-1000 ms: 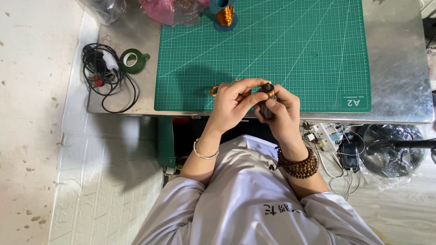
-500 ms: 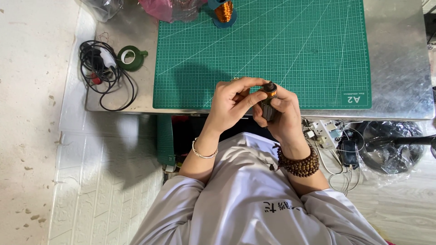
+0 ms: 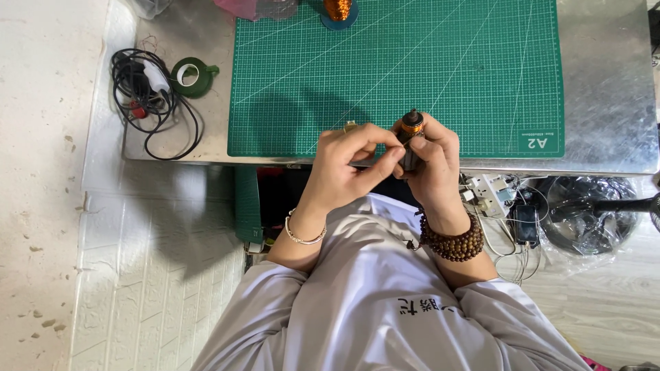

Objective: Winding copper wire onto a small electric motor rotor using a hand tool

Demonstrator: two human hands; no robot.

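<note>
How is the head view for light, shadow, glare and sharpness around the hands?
Head view: even, bright light; both hands' shadow falls on the green cutting mat just beyond them. The metal table shows soft glare at right. The left hand, right hand and the small copper-wound part are sharp; edges bend slightly.

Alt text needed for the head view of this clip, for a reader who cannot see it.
Seen from above, a person's right hand holds a small dark cylinder wound with copper wire while the left hand pinches at it, over the near edge of a green cutting mat on a metal table. A black cable bundle and green tape roll lie left.
</note>
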